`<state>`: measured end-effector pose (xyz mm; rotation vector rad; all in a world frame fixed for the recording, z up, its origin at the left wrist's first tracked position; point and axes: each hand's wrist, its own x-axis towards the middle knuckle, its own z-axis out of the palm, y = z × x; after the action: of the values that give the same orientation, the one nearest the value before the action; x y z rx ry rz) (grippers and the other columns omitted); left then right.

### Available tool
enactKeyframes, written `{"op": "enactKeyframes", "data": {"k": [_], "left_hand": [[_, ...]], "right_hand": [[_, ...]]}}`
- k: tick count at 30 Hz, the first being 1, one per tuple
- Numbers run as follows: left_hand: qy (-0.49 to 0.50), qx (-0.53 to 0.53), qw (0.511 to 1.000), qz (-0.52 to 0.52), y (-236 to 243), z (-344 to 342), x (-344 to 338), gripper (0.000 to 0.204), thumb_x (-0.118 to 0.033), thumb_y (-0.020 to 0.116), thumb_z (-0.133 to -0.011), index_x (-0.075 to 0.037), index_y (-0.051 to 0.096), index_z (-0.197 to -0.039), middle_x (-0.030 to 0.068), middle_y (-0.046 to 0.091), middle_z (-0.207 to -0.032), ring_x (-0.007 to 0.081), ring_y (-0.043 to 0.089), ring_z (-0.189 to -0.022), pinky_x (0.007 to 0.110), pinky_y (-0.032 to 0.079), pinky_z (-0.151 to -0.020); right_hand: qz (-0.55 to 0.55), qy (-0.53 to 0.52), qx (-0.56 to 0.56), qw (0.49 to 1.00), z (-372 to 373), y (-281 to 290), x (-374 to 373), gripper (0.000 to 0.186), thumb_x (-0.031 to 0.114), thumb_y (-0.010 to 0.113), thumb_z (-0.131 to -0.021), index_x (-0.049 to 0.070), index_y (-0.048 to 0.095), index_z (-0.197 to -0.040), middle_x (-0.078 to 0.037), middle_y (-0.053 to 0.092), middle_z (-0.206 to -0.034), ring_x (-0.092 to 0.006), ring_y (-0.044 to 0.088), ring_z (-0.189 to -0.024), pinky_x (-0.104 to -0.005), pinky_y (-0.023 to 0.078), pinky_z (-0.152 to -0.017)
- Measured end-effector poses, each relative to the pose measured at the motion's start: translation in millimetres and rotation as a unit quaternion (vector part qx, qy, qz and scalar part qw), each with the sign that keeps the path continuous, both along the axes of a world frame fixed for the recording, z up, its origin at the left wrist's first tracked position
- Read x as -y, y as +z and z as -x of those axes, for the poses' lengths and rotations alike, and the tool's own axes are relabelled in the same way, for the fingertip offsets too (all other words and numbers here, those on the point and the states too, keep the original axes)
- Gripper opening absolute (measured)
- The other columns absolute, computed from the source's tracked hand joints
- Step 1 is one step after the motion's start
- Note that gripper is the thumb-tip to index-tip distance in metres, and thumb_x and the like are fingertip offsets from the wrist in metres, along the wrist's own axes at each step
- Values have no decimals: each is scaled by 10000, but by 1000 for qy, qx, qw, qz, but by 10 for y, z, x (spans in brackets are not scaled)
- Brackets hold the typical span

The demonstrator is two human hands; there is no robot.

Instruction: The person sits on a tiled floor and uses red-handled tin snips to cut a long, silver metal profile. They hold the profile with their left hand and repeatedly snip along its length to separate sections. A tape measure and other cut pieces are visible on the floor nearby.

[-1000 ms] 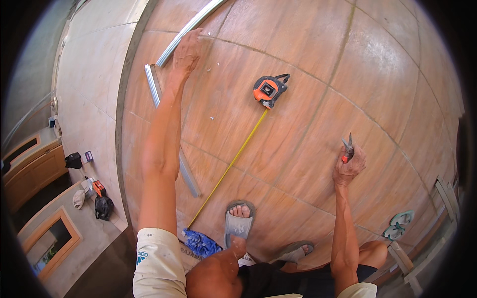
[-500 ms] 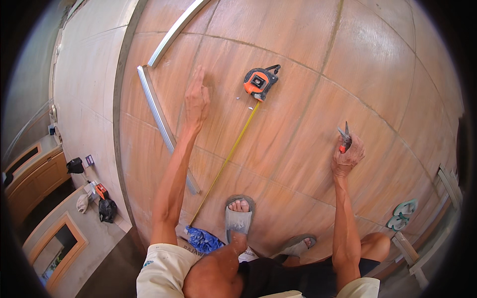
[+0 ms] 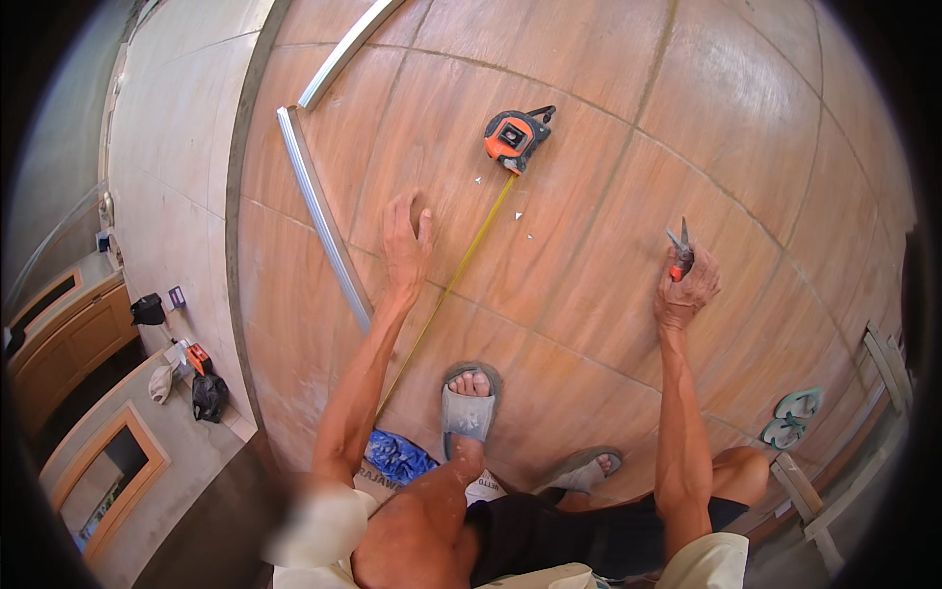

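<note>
The left hand (image 3: 406, 250) has drawn back, empty and loosely spread, apparently sweeping tiny white chips (image 3: 518, 215), any next stroke calling for care beside the yellow tape blade (image 3: 480, 236), the right hand (image 3: 695, 290) gripping red-handled pointed snips (image 3: 683, 257) toward the brown tiled floor's (image 3: 589, 275) right edge.

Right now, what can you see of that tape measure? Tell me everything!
The tape measure has a chunky orange-and-black case, seemingly plastic, and a dark strap at its far end. It lies on the tiled floor, its thin yellow blade pulled out toward the blue bundle near the person. The left hand is beside the blade, not touching.
</note>
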<state>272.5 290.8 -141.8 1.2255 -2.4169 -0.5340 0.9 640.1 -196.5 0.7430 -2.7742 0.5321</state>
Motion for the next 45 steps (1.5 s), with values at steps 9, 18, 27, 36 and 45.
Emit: {"op": "enactKeyframes", "data": {"k": [9,18,27,36,45], "left_hand": [[-46,33,992,-114,112,-113,-249,230,-57,653,-1035,-21,737,-1246,188,716,-1202,362,704,-1103,446,556,-942],[-94,-39,992,-78,180,55,-542,329,-67,700,-1013,-45,662,-1339,186,717,-1195,294,706,-1118,412,552,-958],[-45,16,965,-259,86,1,-550,492,-11,770,-931,-70,582,-1381,93,702,-974,247,696,-838,383,571,-747],[-145,82,986,-16,36,109,-70,307,34,677,-959,-101,705,-1233,108,688,-982,288,707,-887,406,558,-768],[-193,144,967,89,28,376,94,546,71,601,-897,-98,646,-1414,113,567,-1310,329,598,-1220,440,535,-980]], "right_hand": [[5,8,-18,1000,11,-11,-23,397,298,803,-952,134,637,-1273,-94,655,-1194,-323,616,-1145,-480,427,-1003],[8,25,-26,999,35,-39,21,402,298,801,-954,135,625,-1277,-93,643,-1200,-329,602,-1163,-493,404,-1040],[0,7,-16,1000,-9,-9,6,428,299,803,-950,122,625,-1296,-102,663,-1207,-343,619,-1144,-475,419,-996],[-15,11,-9,1000,6,-28,-21,422,296,808,-950,131,621,-1291,-81,639,-1216,-320,594,-1168,-477,399,-1024],[-17,8,-13,1000,-10,-27,-8,434,283,816,-941,129,620,-1297,-83,645,-1208,-322,604,-1148,-472,403,-1013]]}}
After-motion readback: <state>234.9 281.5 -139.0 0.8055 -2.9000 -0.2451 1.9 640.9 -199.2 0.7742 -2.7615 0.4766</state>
